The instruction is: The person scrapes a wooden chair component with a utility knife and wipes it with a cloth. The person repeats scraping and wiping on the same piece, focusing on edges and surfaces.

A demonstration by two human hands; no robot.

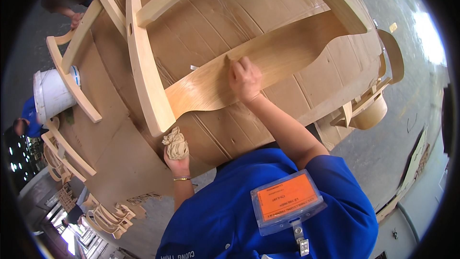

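A pale wooden chair frame lies on a cardboard-covered table [201,33], with a curved wooden panel [287,52] running between its side rails. My right hand [245,79] is closed, its knuckles up, and rests against the panel's face left of the middle. What its fingers hold, if anything, is hidden; only a small tan edge shows by the fingertips. Lower left, beside the bottom end of the near wooden rail [146,76], my left hand [177,164] is wrapped round a crumpled tan cloth [176,144].
Another wooden frame [79,86] leans at the table's left edge by a white bucket [53,93]. A co-worker's hand [76,19] is at the far left. Curved chair parts [369,110] stand on the floor at the right, and more frames [110,218] at lower left.
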